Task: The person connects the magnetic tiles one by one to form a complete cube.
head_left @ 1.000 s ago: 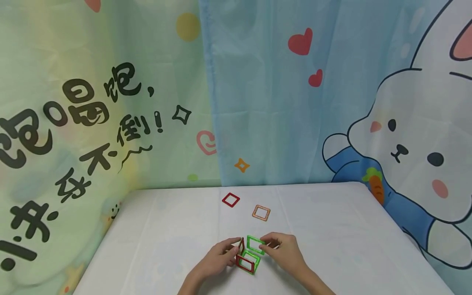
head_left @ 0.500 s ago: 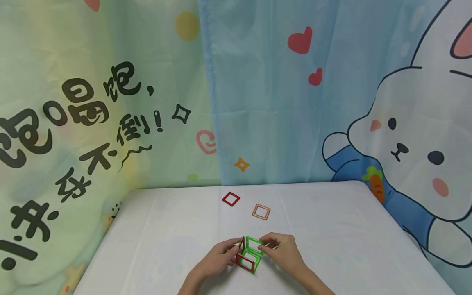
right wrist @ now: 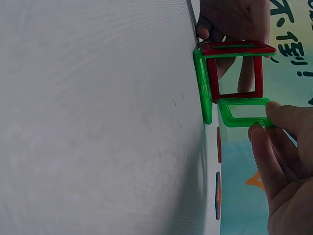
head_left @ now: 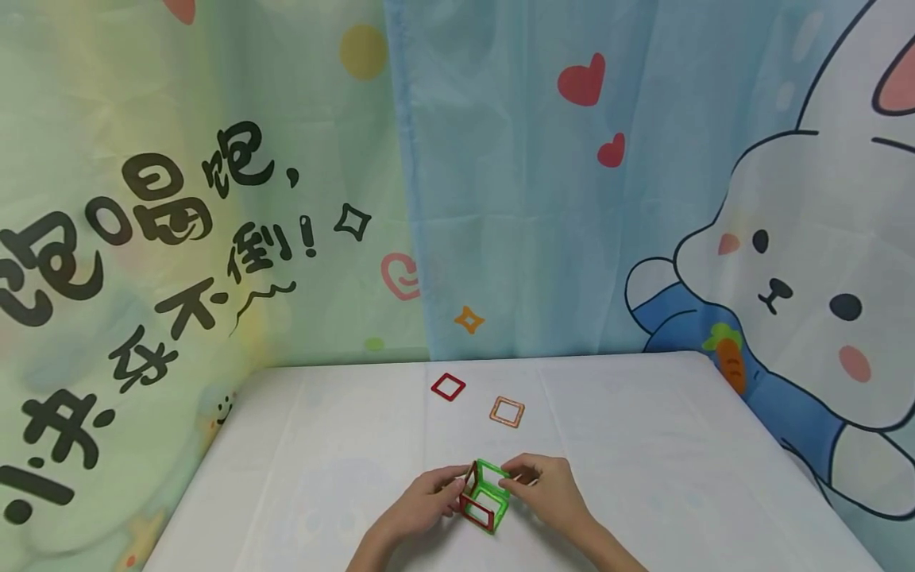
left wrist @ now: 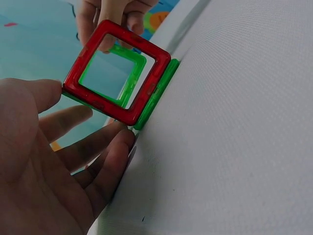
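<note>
green frame point(right wrist: 226, 113) drawn closer to red-walled box point(left wrist: 145, 90) | right grip point(head_left: 549, 486) pinches it | left grip point(head_left: 425, 497) clamps box

- The right hand's point(head_left: 543, 486) fingertips cover part of the upright green square point(right wrist: 244, 123).
- Both forearms point(head_left: 375, 544) are cut off by the head view's bottom edge, as is the near side of the bench point(head_left: 322, 453).
- In the right wrist view, the loose red square point(head_left: 448, 387) and orange square point(head_left: 507, 412) show edge-on, openings hidden.
- The left hand point(head_left: 429, 499) runs out of the left wrist view.
- The rabbit print point(head_left: 793, 262) is cropped at right.
</note>
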`<move>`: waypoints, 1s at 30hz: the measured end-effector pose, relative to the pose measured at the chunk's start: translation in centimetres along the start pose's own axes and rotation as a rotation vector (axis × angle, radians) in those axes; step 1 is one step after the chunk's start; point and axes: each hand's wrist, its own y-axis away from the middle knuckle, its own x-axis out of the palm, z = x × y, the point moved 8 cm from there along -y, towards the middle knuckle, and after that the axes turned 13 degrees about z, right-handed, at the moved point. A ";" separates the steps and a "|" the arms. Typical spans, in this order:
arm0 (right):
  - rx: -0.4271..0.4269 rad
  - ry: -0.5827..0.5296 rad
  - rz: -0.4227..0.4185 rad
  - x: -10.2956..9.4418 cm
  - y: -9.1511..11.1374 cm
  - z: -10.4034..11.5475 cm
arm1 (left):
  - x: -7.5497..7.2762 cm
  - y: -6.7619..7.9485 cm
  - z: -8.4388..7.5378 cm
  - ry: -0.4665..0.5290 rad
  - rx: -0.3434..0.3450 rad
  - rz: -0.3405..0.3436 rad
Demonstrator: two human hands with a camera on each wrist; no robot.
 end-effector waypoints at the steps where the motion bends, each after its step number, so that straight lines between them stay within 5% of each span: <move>1: 0.002 0.000 0.001 0.0 0.0 0.0 | 0.0 0.0 0.0 0.001 0.003 0.000; 30: 0.009 0.016 0.058 0.4 0.3 -0.4 | 0.0 -0.3 0.3 -0.032 0.007 0.023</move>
